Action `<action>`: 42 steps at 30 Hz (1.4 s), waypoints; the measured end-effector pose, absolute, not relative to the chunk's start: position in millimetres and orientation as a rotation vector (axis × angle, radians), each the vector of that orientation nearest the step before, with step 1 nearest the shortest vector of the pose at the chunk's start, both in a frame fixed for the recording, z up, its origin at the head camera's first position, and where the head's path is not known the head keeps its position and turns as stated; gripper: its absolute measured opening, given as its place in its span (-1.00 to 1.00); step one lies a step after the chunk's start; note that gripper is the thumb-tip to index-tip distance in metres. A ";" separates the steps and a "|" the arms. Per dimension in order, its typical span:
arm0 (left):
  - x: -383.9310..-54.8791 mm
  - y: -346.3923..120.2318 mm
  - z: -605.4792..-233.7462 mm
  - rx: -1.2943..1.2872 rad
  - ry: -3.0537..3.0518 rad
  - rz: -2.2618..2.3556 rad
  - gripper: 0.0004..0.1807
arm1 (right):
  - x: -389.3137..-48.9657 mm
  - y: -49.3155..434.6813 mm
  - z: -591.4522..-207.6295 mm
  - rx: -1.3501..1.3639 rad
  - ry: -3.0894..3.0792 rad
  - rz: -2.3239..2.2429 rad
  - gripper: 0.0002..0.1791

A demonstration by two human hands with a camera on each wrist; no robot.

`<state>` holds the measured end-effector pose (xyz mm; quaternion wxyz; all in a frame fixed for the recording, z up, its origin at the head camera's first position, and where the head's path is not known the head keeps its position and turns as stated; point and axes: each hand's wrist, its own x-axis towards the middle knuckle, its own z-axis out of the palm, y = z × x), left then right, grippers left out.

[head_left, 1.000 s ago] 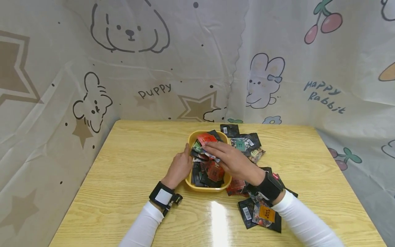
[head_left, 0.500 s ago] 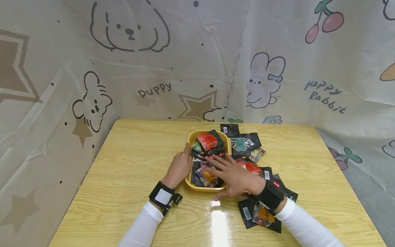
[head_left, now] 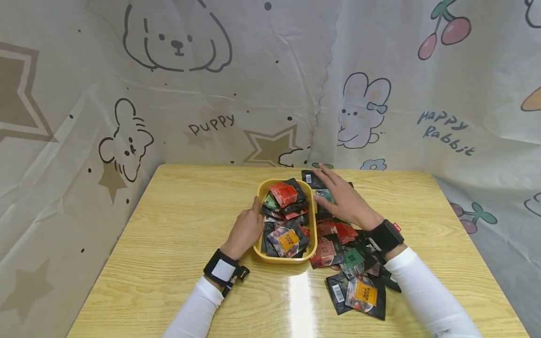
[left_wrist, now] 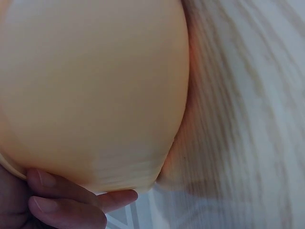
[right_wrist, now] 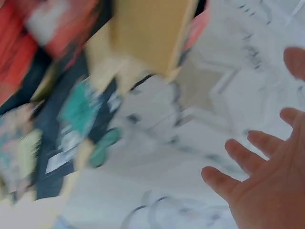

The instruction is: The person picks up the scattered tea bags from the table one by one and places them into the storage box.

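Observation:
A yellow plastic bin (head_left: 256, 252) stands on the table, filled with small flat packets, among them a red-labelled one (head_left: 284, 194) and an orange-labelled one (head_left: 289, 239). My left hand (head_left: 244, 231) grips the bin's left rim; in the left wrist view its fingers (left_wrist: 66, 198) lie curled against the bin's outer wall (left_wrist: 95, 95). To the right of the bin, my right hand (head_left: 345, 199) hovers with fingers spread and holds nothing. It partly covers a teal-labelled packet (head_left: 324, 195) and a black packet (head_left: 310, 178). The right wrist view is blurred.
Loose packets lie in a pile right of the bin, including a green-labelled packet (head_left: 353, 259), a red packet (head_left: 327, 251) and an orange-labelled packet (head_left: 365, 295). A printed cloth (head_left: 190, 84) hangs behind the wooden table (head_left: 177, 225).
My right hand let go of a packet, leaving an orange-labelled one on top at the bin's front, then lifted out and moved back and right. The left hand stays on the rim.

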<state>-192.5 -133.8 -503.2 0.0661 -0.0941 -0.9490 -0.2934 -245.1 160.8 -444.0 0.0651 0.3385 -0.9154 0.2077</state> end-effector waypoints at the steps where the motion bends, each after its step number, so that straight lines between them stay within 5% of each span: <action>1: -192.5 -134.0 -503.4 -0.285 -2.863 -0.890 -0.41 | -250.2 165.4 -449.0 0.985 -2.783 0.625 -0.17; 14: -188.7 -131.6 -503.1 -0.292 -2.868 -0.918 -0.40 | -284.1 194.1 -506.5 1.036 -3.172 0.384 -0.17; 24: -188.7 -131.6 -502.8 -0.286 -2.865 -0.922 -0.40 | -286.1 199.8 -509.7 1.041 -2.996 0.417 -0.51; 35: -190.6 -134.3 -503.2 -0.281 -2.868 -0.913 -0.40 | -275.9 188.2 -460.7 0.926 -2.596 0.590 -0.63; 42: -191.7 -134.3 -502.6 -0.295 -2.847 -0.917 -0.40 | -258.2 146.5 -423.5 1.072 -2.392 0.614 -0.48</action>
